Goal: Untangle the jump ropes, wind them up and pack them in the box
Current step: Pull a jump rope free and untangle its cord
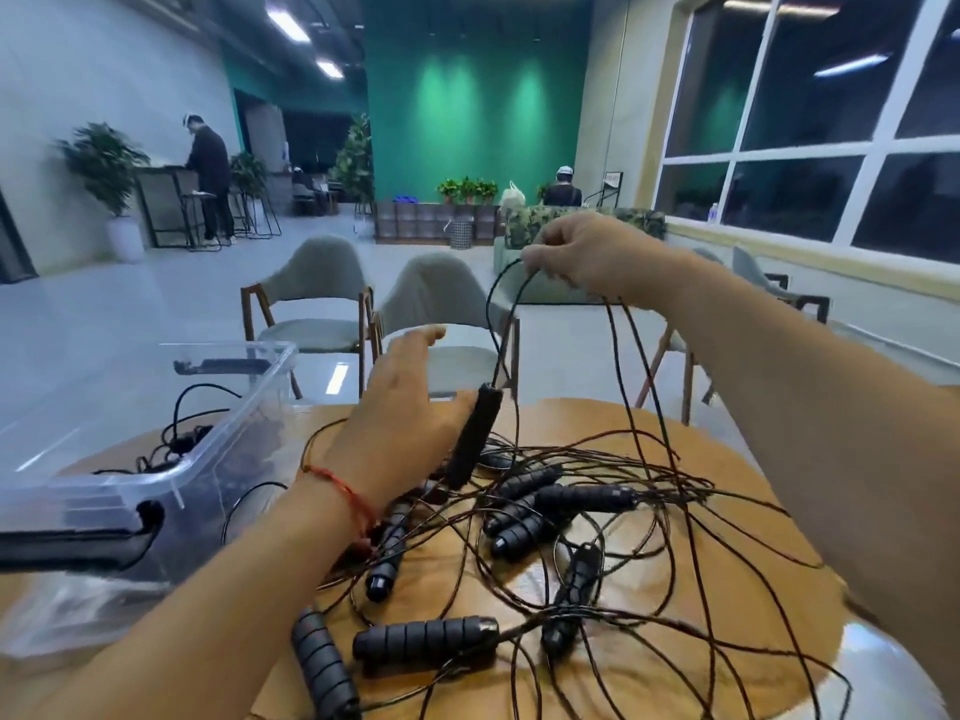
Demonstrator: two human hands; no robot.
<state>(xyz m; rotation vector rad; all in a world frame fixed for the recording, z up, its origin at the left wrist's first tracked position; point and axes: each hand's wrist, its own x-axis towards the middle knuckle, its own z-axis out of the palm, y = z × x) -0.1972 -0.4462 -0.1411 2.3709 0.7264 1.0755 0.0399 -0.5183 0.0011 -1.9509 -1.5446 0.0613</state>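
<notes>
A tangle of thin dark jump ropes (597,475) with several black ribbed handles (426,639) lies on the round wooden table (639,662). My right hand (587,257) is raised above the table and pinches rope strands, which hang down to the pile. One black handle (475,433) dangles from that rope. My left hand (400,413) is beside this handle with fingers extended; its thumb touches the handle. The clear plastic box (156,459) stands at the left with a rope inside.
The box's clear lid with a black latch (78,543) lies at the lower left. Two grey chairs (317,298) stand beyond the table's far edge. People stand and sit far off in the room.
</notes>
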